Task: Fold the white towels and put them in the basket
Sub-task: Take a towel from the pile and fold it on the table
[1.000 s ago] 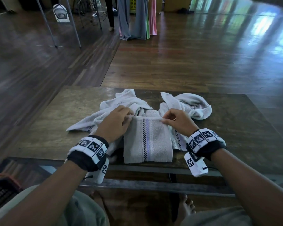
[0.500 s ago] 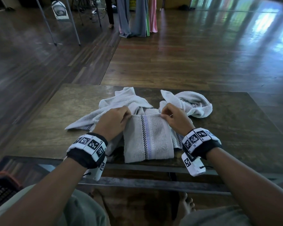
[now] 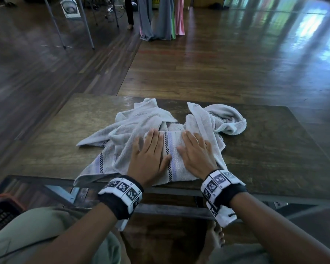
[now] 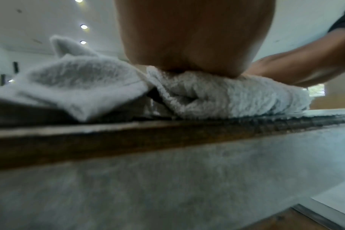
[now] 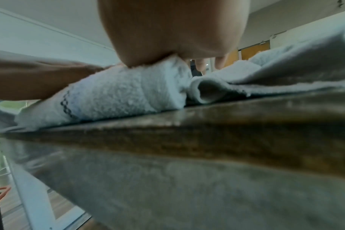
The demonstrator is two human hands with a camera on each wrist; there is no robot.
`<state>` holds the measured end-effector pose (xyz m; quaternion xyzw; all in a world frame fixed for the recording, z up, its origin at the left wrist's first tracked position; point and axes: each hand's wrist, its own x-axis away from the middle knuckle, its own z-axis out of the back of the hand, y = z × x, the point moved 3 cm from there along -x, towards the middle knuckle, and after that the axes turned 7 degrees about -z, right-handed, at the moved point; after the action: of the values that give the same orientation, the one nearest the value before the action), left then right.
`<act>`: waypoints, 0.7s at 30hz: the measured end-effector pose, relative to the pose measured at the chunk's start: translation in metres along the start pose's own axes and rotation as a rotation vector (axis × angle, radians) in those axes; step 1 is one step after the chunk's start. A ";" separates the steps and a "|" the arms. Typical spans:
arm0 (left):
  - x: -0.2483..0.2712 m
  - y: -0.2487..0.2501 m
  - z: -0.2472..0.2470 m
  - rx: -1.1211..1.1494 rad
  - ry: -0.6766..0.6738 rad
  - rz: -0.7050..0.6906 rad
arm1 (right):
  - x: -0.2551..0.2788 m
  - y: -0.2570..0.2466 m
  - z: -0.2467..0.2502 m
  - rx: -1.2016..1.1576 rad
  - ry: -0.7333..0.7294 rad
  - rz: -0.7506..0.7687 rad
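A folded white towel (image 3: 173, 159) with a checked and purple stripe lies at the near edge of the wooden table (image 3: 274, 149). My left hand (image 3: 151, 151) presses flat on its left half, fingers straight. My right hand (image 3: 195, 149) lies flat on its right half. Both wrist views show each palm pushing down on the folded towel (image 4: 217, 96) (image 5: 118, 95). Loose white towels sit around it: one spread to the left (image 3: 111, 149), one bunched at the back right (image 3: 223, 119). The basket (image 3: 2, 208), dark with an orange rim, stands on the floor at my lower left.
My knees are below the table's near edge, with a bare foot (image 3: 215, 235) under it. Hanging clothes (image 3: 160, 16) and metal stand legs (image 3: 84, 23) are far off across the wooden floor. Bare tabletop lies to the right of the towels.
Both hands let go of the towel's far edge, which they were pinching, and now lie flat on the folded towel, drawn back a little toward me.
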<state>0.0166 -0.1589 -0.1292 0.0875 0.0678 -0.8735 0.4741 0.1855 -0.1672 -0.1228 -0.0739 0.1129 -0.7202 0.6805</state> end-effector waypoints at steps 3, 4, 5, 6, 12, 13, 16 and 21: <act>0.000 -0.008 -0.011 -0.005 -0.021 0.042 | 0.000 0.000 -0.013 0.075 -0.082 -0.009; 0.000 -0.009 -0.013 0.000 -0.017 0.058 | 0.000 0.001 -0.015 0.092 -0.094 -0.011; 0.000 -0.011 -0.013 0.001 -0.011 0.076 | -0.001 0.001 -0.016 0.105 -0.105 -0.013; -0.001 -0.011 -0.013 0.001 -0.001 0.089 | -0.002 0.001 -0.016 0.112 -0.116 -0.016; 0.001 -0.025 -0.009 0.056 0.026 0.176 | -0.004 0.009 -0.002 0.036 -0.124 -0.059; 0.003 -0.027 -0.006 0.072 0.046 0.191 | -0.004 0.012 0.002 0.003 -0.104 -0.094; 0.011 -0.032 0.007 0.132 0.139 0.258 | -0.004 0.024 0.010 -0.192 -0.080 -0.237; 0.020 -0.032 0.021 0.515 0.260 0.403 | -0.012 0.034 0.003 -0.438 -0.195 -0.360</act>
<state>-0.0230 -0.1625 -0.1124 0.3264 -0.1137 -0.7324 0.5867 0.2199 -0.1566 -0.1283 -0.3064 0.1848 -0.7774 0.5173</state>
